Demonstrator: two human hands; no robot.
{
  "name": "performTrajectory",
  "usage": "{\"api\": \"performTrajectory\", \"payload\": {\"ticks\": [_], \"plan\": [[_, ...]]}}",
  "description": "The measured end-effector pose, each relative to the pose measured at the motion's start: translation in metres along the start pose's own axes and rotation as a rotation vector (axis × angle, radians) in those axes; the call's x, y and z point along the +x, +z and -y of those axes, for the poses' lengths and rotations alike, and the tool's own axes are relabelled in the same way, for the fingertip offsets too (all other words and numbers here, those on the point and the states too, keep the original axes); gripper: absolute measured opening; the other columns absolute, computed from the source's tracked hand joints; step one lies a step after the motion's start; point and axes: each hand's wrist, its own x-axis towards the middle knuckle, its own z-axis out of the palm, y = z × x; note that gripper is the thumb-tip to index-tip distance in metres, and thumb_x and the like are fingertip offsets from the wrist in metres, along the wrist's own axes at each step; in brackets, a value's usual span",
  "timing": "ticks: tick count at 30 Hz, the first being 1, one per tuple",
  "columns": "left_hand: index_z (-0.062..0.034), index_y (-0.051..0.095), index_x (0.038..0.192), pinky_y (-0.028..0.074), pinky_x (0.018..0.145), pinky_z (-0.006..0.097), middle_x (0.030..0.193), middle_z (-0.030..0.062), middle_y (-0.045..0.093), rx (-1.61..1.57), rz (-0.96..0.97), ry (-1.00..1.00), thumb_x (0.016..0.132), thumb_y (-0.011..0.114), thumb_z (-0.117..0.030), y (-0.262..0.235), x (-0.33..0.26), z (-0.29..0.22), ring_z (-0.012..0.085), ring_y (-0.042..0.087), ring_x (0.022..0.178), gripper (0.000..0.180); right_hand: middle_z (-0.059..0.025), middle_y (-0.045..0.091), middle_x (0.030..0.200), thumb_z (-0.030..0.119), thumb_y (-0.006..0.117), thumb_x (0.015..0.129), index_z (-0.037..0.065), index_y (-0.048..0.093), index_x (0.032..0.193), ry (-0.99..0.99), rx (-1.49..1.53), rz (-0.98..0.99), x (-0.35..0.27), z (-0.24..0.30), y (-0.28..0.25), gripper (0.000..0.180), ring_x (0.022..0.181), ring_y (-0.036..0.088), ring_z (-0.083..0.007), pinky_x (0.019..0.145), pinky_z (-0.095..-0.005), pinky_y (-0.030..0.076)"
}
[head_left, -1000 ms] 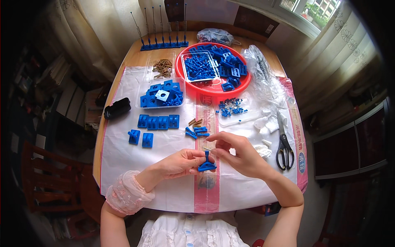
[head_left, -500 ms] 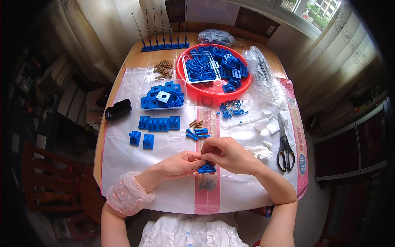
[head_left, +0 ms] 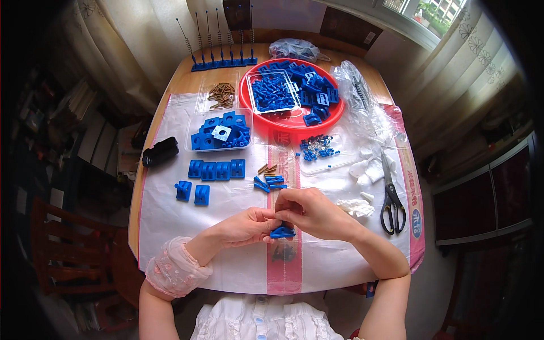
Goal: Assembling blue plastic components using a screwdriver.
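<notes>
Close to my body, over the pink stripe of the table cover, a blue plastic bracket [head_left: 281,233] is held between my hands. My left hand [head_left: 247,227] grips it from the left, fingers closed beneath and beside it. Bent over its top is my right hand [head_left: 306,212], its thumb and fingers pinched together; what they pinch is hidden. Just beyond my hands lie several small blue plastic pins [head_left: 271,182] and several brass-coloured screws [head_left: 267,169]. To the left, several finished-looking blue brackets [head_left: 216,170] stand in a row, with two more blue brackets [head_left: 192,194] nearer me.
A clear box [head_left: 220,148] of blue parts and a tray of screws [head_left: 221,95] stand at the left. Behind is a red basin [head_left: 247,115] of blue pieces. Small blue and metal parts [head_left: 318,148], black scissors [head_left: 392,208], crumpled tissue [head_left: 357,208] and a black case [head_left: 160,152] surround the work.
The view has shifted slightly. Both hands stay together around the blue bracket, with hardly any change in their grip.
</notes>
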Motion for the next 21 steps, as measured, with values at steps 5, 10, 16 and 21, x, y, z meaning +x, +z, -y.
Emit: {"api": "performTrajectory", "payload": {"ticks": [5, 10, 16, 21], "plan": [[0.0008, 0.06, 0.128, 0.048, 0.073, 0.022, 0.113, 0.0169, 0.069, 0.001, -0.029, -0.006, 0.105, 0.054, -0.024, 0.002, 0.0, -0.001, 0.0074, 0.058, 0.083, 0.034, -0.0169, 0.068, 0.076, 0.009, 0.064, 0.093, -0.003, 0.062, 0.096, 0.037, 0.003, 0.015, 0.0, 0.001, -0.002, 0.013, 0.069, 0.068, -0.0271, 0.065, -0.0371, 0.052], [-0.0056, 0.059, 0.137, 0.054, 0.088, 0.023, 0.129, 0.0036, 0.063, -0.014, 0.078, -0.015, 0.104, 0.059, -0.023, -0.015, 0.0, 0.005, 0.0085, 0.061, 0.112, 0.038, -0.0169, 0.068, 0.076, 0.009, 0.064, 0.093, -0.003, 0.062, 0.096, 0.032, 0.02, 0.005, 0.001, 0.002, -0.001, 0.013, 0.069, 0.068, -0.0263, 0.064, -0.037, 0.051], [-0.0051, 0.058, 0.138, 0.054, 0.088, 0.024, 0.129, 0.0039, 0.064, 0.005, 0.07, -0.018, 0.104, 0.058, -0.022, -0.012, 0.001, 0.002, 0.0095, 0.061, 0.112, 0.037, -0.0109, 0.066, 0.072, 0.006, 0.064, 0.095, -0.003, 0.059, 0.095, 0.004, 0.009, -0.009, 0.0, -0.001, 0.0, 0.01, 0.065, 0.063, -0.0181, 0.062, -0.0332, 0.05], [-0.0044, 0.058, 0.138, 0.055, 0.088, 0.025, 0.129, 0.0049, 0.063, 0.017, 0.092, -0.006, 0.105, 0.057, -0.02, -0.018, 0.001, 0.004, 0.0098, 0.061, 0.111, 0.036, -0.0103, 0.065, 0.07, 0.006, 0.063, 0.095, -0.003, 0.06, 0.095, 0.004, 0.019, -0.014, 0.0, 0.0, 0.0, 0.01, 0.065, 0.062, -0.018, 0.062, -0.0332, 0.049]]}}
